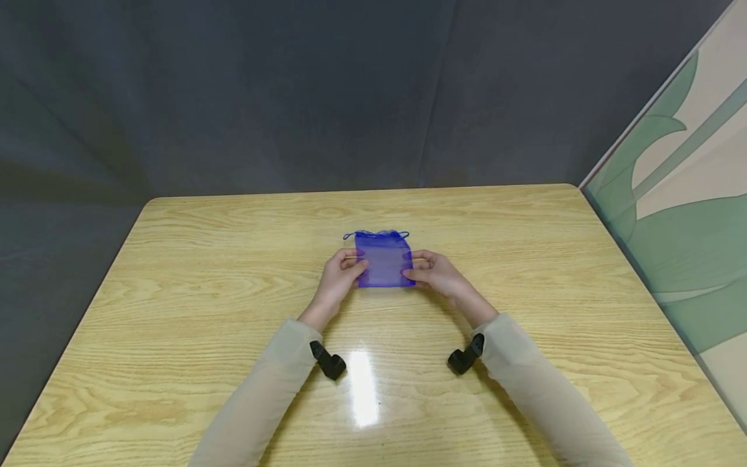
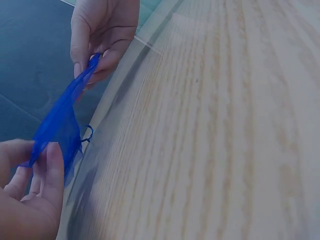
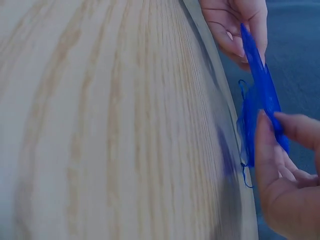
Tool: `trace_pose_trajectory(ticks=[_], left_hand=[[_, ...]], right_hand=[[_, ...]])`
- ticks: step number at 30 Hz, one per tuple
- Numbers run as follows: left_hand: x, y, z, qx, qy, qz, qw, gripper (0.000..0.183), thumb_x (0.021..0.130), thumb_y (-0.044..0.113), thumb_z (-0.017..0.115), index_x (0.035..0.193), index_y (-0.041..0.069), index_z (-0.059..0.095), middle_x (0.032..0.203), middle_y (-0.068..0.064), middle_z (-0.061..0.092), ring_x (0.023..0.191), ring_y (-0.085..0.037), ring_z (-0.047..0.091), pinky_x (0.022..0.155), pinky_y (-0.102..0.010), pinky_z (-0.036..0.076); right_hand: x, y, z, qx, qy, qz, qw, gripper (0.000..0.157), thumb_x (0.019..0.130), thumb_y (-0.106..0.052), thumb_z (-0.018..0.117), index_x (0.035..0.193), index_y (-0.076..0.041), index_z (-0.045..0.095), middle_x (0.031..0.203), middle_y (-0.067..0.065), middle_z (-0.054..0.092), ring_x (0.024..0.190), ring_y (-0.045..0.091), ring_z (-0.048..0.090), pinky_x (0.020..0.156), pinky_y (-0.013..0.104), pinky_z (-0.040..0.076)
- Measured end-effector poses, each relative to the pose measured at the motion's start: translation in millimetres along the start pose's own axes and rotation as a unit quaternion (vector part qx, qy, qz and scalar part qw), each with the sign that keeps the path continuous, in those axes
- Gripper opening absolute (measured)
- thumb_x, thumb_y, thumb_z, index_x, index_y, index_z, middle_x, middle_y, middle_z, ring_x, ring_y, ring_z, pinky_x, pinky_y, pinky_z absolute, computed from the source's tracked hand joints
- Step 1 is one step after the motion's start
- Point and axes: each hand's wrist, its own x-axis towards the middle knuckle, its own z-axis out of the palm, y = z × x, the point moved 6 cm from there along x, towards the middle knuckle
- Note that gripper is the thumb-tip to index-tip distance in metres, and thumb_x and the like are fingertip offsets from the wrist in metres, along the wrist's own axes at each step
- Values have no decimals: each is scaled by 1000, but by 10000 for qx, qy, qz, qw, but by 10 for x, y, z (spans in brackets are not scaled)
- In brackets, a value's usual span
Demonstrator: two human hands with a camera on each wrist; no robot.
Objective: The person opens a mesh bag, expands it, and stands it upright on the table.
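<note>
A sheer blue drawstring pouch (image 1: 383,263) is stretched flat between both hands, its gathered top and cord loops facing the far side of the table. My left hand (image 1: 340,275) pinches its left edge between thumb and fingers. On the opposite edge my right hand (image 1: 439,275) pinches the fabric the same way. Some fingertips show faintly through the mesh from behind. In the left wrist view the pouch (image 2: 60,120) is seen nearly edge-on, held above the table. The right wrist view also shows the pouch (image 3: 260,95) side-on, with a cord loop hanging off its top.
Beneath the hands lies a light wood-grain table (image 1: 204,311) with a glossy light reflection near its front. A dark curtain (image 1: 350,97) hangs behind its far edge. To the right stands a panel (image 1: 688,259) with green leaf shapes. Each sleeve carries a black wrist camera (image 1: 329,362).
</note>
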Motion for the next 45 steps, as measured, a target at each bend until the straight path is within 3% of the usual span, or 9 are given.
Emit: trace_pose_trajectory(ticks=[7, 13, 21, 25, 32, 40, 45], left_hand=[[-28, -5, 62, -463, -546, -157, 9973, 47, 90, 0, 61, 134, 2, 47, 109, -19, 63, 79, -10, 64, 84, -31, 58], [-40, 22, 67, -548, -627, 25, 9965, 59, 87, -5, 63, 140, 6, 42, 116, -26, 61, 80, -8, 64, 89, -35, 57], [-22, 24, 28, -563, -225, 149, 9981, 54, 86, -5, 64, 136, 3, 46, 116, -26, 62, 83, -10, 65, 87, -34, 57], [-13, 22, 15, -622, -109, 169, 9979, 48, 86, -5, 64, 131, 0, 51, 104, -20, 66, 79, -8, 64, 85, -34, 58], [-21, 55, 10, -708, -12, 207, 9973, 35, 85, -4, 66, 120, -4, 59, 85, -1, 67, 73, -6, 64, 84, -35, 59], [-24, 81, 1, -713, 202, 362, 9966, 25, 83, 0, 70, 105, -9, 63, 78, 0, 68, 67, -4, 64, 76, -31, 60], [-26, 97, -5, -745, 320, 512, 9954, 23, 83, 1, 70, 101, -10, 63, 79, -1, 70, 66, -4, 64, 69, -25, 60]], right_hand=[[-13, -26, -78, 70, 584, -84, 9982, 43, 93, -1, 57, 132, 8, 43, 79, -13, 63, 74, 1, 62, 73, 16, 55], [-8, -30, -95, 286, 720, -216, 9968, 46, 93, -2, 58, 135, 7, 42, 80, -12, 64, 75, 0, 63, 75, 17, 56], [-13, -56, -57, -56, 464, -505, 9976, 54, 90, 0, 60, 140, 3, 39, 92, -6, 64, 80, 3, 64, 81, 18, 55], [-12, -71, -63, -150, 614, -557, 9964, 48, 90, 2, 59, 135, 7, 43, 84, -10, 62, 77, 1, 62, 77, 15, 54], [-21, -96, -61, 171, 877, -552, 9945, 44, 91, 4, 58, 132, 9, 45, 77, -9, 62, 73, 0, 64, 79, 21, 58], [-53, -173, -60, -16, 1193, -1069, 9871, 55, 88, 5, 62, 138, 0, 39, 67, -12, 64, 68, 9, 68, 74, 28, 60], [-61, -206, -45, -277, 1339, -1349, 9814, 47, 88, 3, 63, 132, 1, 47, 62, -14, 61, 62, 8, 65, 69, 27, 59]])
